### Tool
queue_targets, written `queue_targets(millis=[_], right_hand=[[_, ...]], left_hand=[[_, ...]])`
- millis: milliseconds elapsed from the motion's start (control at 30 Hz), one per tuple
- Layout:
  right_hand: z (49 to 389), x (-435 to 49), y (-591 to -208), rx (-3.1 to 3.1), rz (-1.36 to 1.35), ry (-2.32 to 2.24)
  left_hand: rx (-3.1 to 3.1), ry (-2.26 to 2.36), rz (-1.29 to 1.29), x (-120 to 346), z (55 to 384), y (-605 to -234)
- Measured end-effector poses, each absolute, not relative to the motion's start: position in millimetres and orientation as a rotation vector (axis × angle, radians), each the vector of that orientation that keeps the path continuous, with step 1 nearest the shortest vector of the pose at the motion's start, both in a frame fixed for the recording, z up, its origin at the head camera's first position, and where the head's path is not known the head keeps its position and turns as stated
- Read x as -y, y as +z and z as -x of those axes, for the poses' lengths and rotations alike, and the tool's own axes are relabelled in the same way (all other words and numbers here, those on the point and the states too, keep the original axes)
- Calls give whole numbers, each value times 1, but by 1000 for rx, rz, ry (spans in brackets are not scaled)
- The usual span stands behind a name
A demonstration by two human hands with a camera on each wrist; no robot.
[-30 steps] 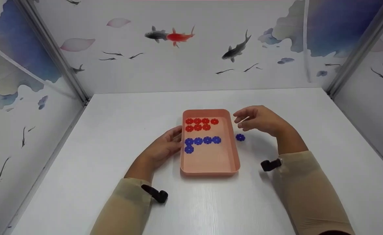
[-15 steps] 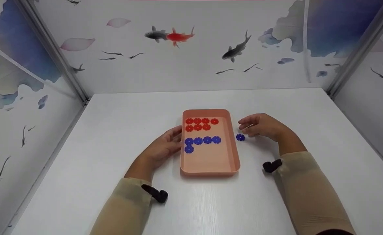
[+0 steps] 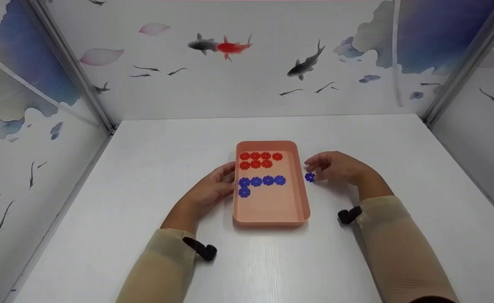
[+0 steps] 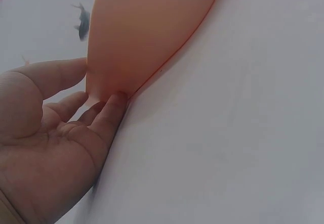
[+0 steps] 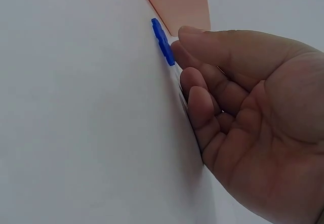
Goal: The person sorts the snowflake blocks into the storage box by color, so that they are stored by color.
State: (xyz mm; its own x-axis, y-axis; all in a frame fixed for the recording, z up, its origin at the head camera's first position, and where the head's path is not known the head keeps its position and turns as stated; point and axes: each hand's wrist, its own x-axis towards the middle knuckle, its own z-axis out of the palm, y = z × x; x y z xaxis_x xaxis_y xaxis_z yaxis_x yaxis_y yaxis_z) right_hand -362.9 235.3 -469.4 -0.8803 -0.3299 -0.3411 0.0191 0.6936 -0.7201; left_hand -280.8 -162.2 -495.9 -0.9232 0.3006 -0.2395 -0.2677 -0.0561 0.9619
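Observation:
A pink rectangular tray [image 3: 272, 210] lies on the table. In it, several red flower-shaped discs [image 3: 256, 164] form two rows at the far end. Several blue flower-shaped discs [image 3: 256, 182] lie nearer the middle. My left hand [image 3: 209, 191] touches the tray's left outer wall [image 4: 147, 32] with its fingertips, as the left wrist view shows. One loose blue flower-shaped disc [image 3: 309, 177] lies flat on the table just right of the tray. My right hand [image 3: 337, 168] hovers low by this disc [image 5: 163, 43], fingers loosely bent. Its thumb tip overlaps the disc's edge in the head view.
White table surface [image 3: 146, 168] surrounds the tray. Fish-patterned panels [image 3: 264, 92] enclose the back and both sides, with metal posts at the corners. A black wrist camera [image 3: 200, 248] sits on the left sleeve and another camera [image 3: 350, 214] on the right.
My right hand has come down and toward me, closer to the loose blue disc. The left hand, tray and discs stay where they were.

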Motion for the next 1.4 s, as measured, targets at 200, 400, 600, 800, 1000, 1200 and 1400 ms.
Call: queue_targets(millis=[200, 400, 600, 800, 1000, 1200, 1400], right_hand=[[363, -231, -468, -2501, 259, -949], [362, -229, -469, -2509, 253, -944], [361, -227, -469, -2521, 217, -936], [360, -227, -469, -2528, 221, -947], [359, -228, -468, -2546, 223, -934], [359, -227, -465, -2567, 182, -902], [361, -230, -464, -2584, 162, -886]], left_hand=[[-1858, 2024, -20, 163, 280, -494], [-1870, 2012, 7, 163, 280, -495], [-1873, 2009, 10, 163, 281, -495], [-1861, 2020, -16, 163, 282, -495], [-1844, 2024, -22, 163, 282, -496], [-1849, 2023, -32, 163, 282, -497], [-1854, 2025, -29, 163, 281, -496]])
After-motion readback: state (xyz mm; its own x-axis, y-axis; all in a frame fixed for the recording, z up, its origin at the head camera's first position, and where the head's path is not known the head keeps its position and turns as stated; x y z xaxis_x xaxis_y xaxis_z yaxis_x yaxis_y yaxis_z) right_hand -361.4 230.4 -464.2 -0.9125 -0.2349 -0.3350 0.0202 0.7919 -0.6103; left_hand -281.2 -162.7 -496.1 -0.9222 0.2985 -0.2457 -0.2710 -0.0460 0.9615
